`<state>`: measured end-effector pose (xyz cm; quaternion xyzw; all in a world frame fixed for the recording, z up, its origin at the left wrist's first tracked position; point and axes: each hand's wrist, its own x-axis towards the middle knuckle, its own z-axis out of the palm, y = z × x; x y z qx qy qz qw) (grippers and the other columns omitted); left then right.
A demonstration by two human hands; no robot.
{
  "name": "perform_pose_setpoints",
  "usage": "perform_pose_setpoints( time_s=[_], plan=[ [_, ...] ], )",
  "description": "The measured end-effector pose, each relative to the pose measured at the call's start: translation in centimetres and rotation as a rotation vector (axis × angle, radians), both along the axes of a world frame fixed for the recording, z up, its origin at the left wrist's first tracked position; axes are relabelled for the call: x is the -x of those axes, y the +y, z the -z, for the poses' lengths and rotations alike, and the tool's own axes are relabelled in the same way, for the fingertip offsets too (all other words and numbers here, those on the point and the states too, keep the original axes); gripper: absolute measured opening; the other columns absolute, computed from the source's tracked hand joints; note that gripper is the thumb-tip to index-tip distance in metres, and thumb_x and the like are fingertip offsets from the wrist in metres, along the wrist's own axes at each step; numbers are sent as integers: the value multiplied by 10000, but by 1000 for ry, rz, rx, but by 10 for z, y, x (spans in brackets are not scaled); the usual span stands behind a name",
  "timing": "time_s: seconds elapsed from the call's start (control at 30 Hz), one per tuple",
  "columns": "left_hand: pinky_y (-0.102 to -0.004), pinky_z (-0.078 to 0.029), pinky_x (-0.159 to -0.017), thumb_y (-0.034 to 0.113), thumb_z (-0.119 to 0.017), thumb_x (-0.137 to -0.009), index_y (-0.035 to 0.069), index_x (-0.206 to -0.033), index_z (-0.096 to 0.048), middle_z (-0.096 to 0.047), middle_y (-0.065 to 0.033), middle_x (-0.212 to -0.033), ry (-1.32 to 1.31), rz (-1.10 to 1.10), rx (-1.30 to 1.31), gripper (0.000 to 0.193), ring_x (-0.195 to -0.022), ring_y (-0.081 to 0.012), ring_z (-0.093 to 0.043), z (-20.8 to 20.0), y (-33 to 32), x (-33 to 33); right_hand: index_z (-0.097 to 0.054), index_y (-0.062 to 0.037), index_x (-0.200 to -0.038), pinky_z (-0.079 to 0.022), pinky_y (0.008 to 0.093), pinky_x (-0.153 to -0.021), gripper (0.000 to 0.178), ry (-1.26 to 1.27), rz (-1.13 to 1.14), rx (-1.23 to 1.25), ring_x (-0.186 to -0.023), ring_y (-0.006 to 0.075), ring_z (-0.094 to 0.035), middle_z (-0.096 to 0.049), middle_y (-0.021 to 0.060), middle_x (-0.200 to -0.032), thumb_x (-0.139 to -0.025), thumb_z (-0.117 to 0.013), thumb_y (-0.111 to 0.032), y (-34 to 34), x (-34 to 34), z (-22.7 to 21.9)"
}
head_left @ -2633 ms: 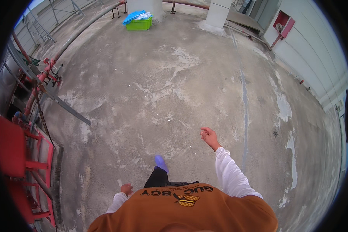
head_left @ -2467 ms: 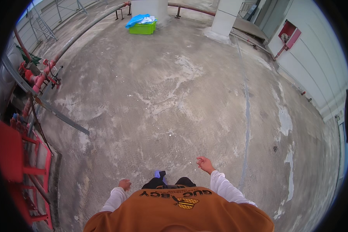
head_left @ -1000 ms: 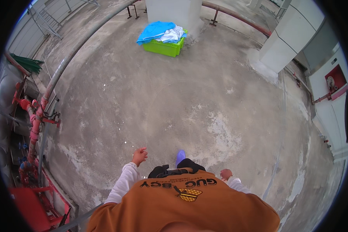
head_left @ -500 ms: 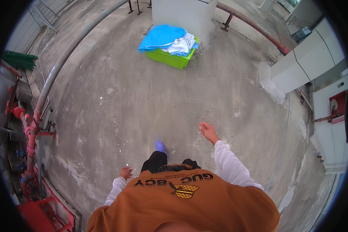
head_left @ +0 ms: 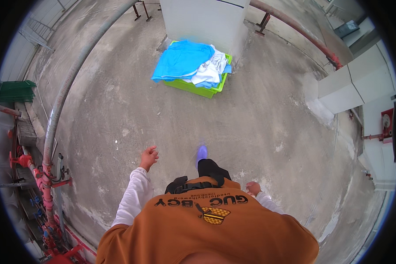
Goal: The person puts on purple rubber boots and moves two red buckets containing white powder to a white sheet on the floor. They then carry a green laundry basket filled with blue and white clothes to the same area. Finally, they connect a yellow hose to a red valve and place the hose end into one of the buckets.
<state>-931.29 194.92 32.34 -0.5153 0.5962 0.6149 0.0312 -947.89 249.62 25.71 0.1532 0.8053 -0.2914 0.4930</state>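
Ahead of me on the floor, a bright green plastic crate (head_left: 190, 87) stands against a pale block. It is heaped with cloth: a blue cloth (head_left: 185, 59) drapes over its left side, and crumpled white cloth (head_left: 209, 70) lies at the right. My left hand (head_left: 149, 158) swings in front of my body, bare, its fingers loosely curled and apart. Close to my right side hangs my right hand (head_left: 253, 188), fingers half bent with nothing visible in them. Neither hand touches the crate or the cloths.
A grey metal pipe (head_left: 70, 79) curves along the left, joining red pipes and valves (head_left: 46, 189). Behind the crate rises a white block (head_left: 204, 22). A rusty red pipe (head_left: 295, 24) runs at the far right, near a white pillar (head_left: 347, 86). The concrete floor (head_left: 259, 119) is stained.
The crate is nearer and lower in view. My left hand has swung forward and my right hand back to my side. A different purple-shod foot is now forward.
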Motion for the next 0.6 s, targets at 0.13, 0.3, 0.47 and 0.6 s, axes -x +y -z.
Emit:
perform_pose_setpoints(
  time_s=[0.13, 0.3, 0.47, 0.6],
  plan=[
    [-268, -470, -521, 113, -580, -796, 94, -1182, -513, -587, -9, -817, -133, -20, -92, 392, -639, -114, -569, 18, -16, 12, -575, -39, -1047, -445, 290, -431, 312, 186, -48, 112, -494, 162, -571, -634, 94, -766, -740, -542, -86, -108, 125, -10],
    [-271, -464, -470, 89, -584, -788, 79, -1180, -512, -599, -39, -814, -327, -63, -184, 398, -574, -130, -565, 43, -65, 25, -570, -45, -1064, -446, 240, -500, 276, 422, 0, 504, -569, 118, -577, -624, 52, -798, -800, -560, -122, -269, 280, -69],
    [-287, -474, -467, 79, -580, -784, 73, -1177, -515, -609, -67, -837, -393, -82, -192, 399, -571, -142, -572, 57, -157, 71, -563, -93, -1099, -465, 239, -571, 269, 403, 35, 478, -637, 102, -578, -627, 39, -863, -837, -527, -142, -354, 336, -78],
    [-282, -475, -480, 92, -579, -787, 87, -1178, -520, -608, -59, -863, -371, 26, -131, 396, -594, -136, -575, 52, -252, 167, -564, -81, -1094, -461, 249, -515, 294, 217, 88, 258, -587, 107, -570, -623, 41, -847, -805, -551, -133, -360, 317, -38]
  ],
)
